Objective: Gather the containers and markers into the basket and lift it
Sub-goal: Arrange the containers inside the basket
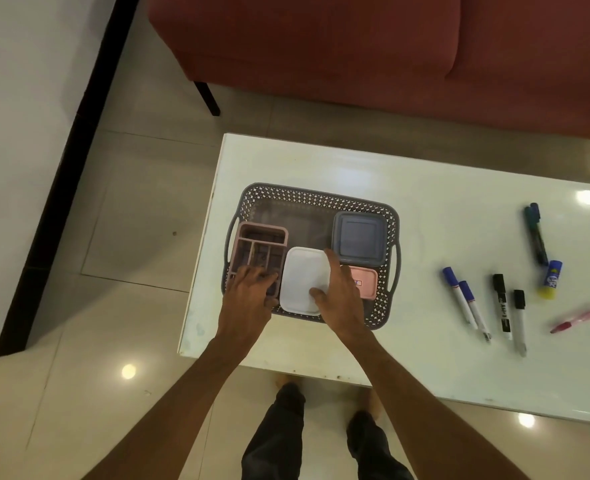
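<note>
Basket: We see the grey basket [316,199] on the white table [425,174], near its left end.
Boxes: A pink tray with slots [260,242], a white box [304,278], a blue-grey box [359,239] and a small pink box [368,280] sit inside it.
Left hand: Our left hand [248,299] rests on the pink tray, fingers bent; we cannot tell if it grips.
Right hand: Our right hand [340,296] lies flat on the white box, fingers spread.
Markers: The markers [473,303] lie on the table, well to the right of the basket.

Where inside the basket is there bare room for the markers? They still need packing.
Free: the floor strip along the grey woven basket's far wall, behind the pink divided tray and beside the blue-grey lidded box. The near half is crowded.
</note>
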The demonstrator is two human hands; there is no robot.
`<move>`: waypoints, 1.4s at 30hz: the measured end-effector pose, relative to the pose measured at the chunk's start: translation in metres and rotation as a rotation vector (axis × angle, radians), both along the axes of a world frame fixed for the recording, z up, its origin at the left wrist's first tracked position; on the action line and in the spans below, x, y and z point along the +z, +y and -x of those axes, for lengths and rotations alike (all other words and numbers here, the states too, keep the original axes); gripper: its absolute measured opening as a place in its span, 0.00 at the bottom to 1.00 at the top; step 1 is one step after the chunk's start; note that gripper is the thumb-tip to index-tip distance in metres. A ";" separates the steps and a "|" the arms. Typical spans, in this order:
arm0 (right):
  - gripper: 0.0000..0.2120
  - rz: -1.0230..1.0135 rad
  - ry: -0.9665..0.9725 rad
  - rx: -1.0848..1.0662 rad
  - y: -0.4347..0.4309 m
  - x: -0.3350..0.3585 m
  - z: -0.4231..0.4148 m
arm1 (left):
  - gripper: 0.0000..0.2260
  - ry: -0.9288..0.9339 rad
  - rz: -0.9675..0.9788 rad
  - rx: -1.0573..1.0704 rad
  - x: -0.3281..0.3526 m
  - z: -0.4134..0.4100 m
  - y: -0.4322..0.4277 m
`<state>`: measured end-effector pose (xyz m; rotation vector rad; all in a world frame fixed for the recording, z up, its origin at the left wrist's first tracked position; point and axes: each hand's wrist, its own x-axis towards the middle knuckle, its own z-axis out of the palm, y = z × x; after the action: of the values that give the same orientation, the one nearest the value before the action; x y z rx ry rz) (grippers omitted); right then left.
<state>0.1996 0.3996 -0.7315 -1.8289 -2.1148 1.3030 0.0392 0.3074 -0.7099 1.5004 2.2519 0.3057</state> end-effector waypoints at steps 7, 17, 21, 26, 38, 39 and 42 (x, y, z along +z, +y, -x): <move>0.28 -0.224 -0.042 -0.162 0.036 0.013 -0.014 | 0.25 0.019 -0.083 0.016 0.007 -0.004 0.007; 0.26 -0.375 -0.397 0.039 0.083 -0.003 -0.016 | 0.18 -0.014 -0.176 0.056 0.014 -0.015 0.041; 0.24 -0.402 -0.392 0.046 0.085 -0.009 -0.018 | 0.18 -0.042 -0.118 0.006 0.007 -0.020 0.047; 0.24 -0.396 -0.362 0.034 0.087 -0.009 -0.020 | 0.18 -0.081 -0.065 0.002 0.002 -0.029 0.049; 0.36 -0.381 -0.235 0.376 0.016 -0.009 -0.070 | 0.18 -0.154 0.015 0.024 0.001 -0.054 0.047; 0.38 -0.394 -0.224 0.376 0.016 -0.011 -0.070 | 0.18 -0.160 0.024 0.022 0.002 -0.055 0.047; 0.44 -0.400 -0.210 0.354 0.020 -0.012 -0.069 | 0.19 -0.167 0.035 0.024 0.001 -0.057 0.045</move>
<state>0.2684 0.4195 -0.7437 -1.5300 -2.6618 0.6699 0.0966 0.3526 -0.7089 1.3772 2.1342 0.3825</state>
